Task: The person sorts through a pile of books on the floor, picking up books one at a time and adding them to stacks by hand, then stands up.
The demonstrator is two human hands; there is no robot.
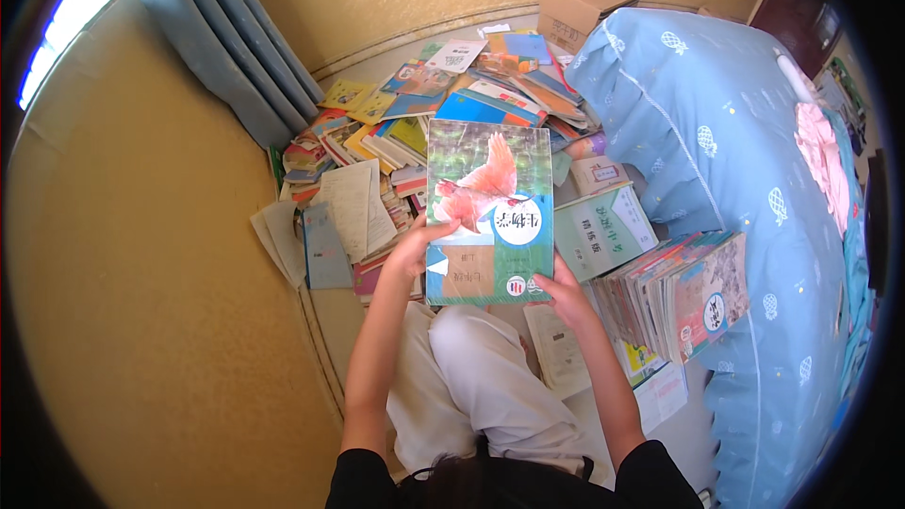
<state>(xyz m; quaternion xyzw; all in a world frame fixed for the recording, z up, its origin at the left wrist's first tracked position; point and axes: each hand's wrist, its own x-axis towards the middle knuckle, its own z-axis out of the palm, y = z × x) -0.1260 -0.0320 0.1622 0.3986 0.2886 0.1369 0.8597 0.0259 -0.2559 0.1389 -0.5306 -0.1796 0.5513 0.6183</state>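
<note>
Between my two hands is a textbook, raised above my lap, its cover showing an orange-pink bird on green. The print on it appears upside down to me. My left hand grips its left edge, thumb lying on the cover. At the lower right corner my right hand holds it, thumb on the front and the other fingers hidden behind. Past the book, a loose heap of books spreads over the floor. Closest on my right side is a row of stacked books, leaning with covers tilted.
A blue curtain hangs at the left beside the yellow wall. A bed with a blue pineapple-patterned cover borders the right. An open cardboard box stands at the back. Green-white books and loose papers lie around.
</note>
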